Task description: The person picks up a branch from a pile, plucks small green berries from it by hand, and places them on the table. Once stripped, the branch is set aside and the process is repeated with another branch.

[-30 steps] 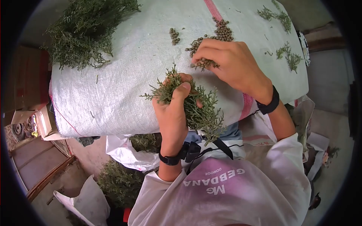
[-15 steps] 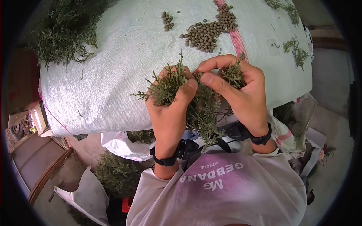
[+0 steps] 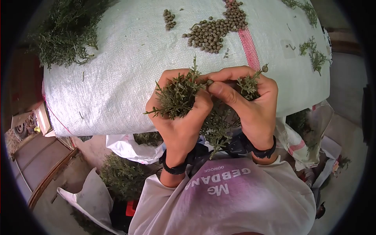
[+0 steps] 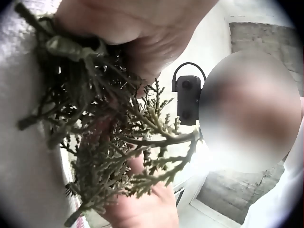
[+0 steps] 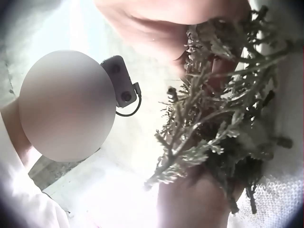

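In the head view my left hand (image 3: 178, 129) curls round a bunch of green sprigs (image 3: 176, 96), tips poking up past the fingers and more foliage hanging below. My right hand (image 3: 256, 105) meets it, thumb and forefinger pinching a small round berry (image 3: 210, 82) at the left fingertips. Another sprig (image 3: 248, 85) lies inside the right palm, with a berry (image 3: 264, 68) at its tip. Beyond the hands, a pile of brown berries (image 3: 209, 35) rests on the white woven sack (image 3: 109, 90). The left wrist view shows sprigs (image 4: 161, 137) close up under the fingers.
A large heap of branches (image 3: 70, 31) covers the sack's far left. A few berries (image 3: 169, 19) sit apart from the pile. Small sprigs (image 3: 314, 55) lie at the right. Below are a white bag (image 3: 133, 149), more greenery (image 3: 121, 176) and an open sack (image 3: 88, 199).
My right hand has come down from beside the pile to my left hand, and its thumb and forefinger now pinch a berry there. More berries of the pile are exposed to view.
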Motion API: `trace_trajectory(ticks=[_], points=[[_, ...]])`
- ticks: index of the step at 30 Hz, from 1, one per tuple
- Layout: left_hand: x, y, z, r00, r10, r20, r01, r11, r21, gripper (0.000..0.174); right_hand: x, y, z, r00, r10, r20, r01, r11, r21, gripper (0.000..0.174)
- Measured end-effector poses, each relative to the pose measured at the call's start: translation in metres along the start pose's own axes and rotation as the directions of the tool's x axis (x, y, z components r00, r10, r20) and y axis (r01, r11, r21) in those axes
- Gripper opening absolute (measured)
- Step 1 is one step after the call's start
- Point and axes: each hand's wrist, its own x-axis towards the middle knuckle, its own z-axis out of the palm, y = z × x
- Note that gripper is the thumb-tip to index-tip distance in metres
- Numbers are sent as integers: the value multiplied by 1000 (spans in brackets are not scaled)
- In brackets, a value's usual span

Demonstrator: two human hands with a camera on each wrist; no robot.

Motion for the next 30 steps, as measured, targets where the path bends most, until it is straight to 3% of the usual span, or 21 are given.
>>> trace_trajectory(ticks=[6,9,13,16,18,19,21,28,30], points=[[2,5,4,997,-71,-42,72,997,16,22,-9,-7,1,999,23,-32,-23,999,28,13],[2,-1,3,1000,9,-7,-9,1000,2,23,-15,-4,1,998,-48,-46,48,999,-16,13],[1,5,10,1000,0,-9,0,1000,12,22,-20,-10,-1,999,-21,-36,20,999,-30,15],[1,7,10,992,-103,-70,103,995,-4,22,-23,-9,1,994,-65,-86,72,994,85,13],[1,10,10,988,-146,-56,149,988,47,19,-26,-14,0,992,75,-98,-55,979,195,14],[0,11,9,978,-209,-17,209,978,-9,15,-26,-12,0,993,75,-94,-55,978,199,14],[-4,17,13,977,-210,-26,209,977,-41,12,-25,-3,-2,991,-103,-83,111,988,107,14],[-8,21,21,972,-235,-7,234,970,-63,6,-27,-2,-3,978,-186,-91,195,974,113,14],[-10,20,22,977,-211,18,212,976,-41,6,-30,-4,-3,971,-221,-90,223,974,22,15]])
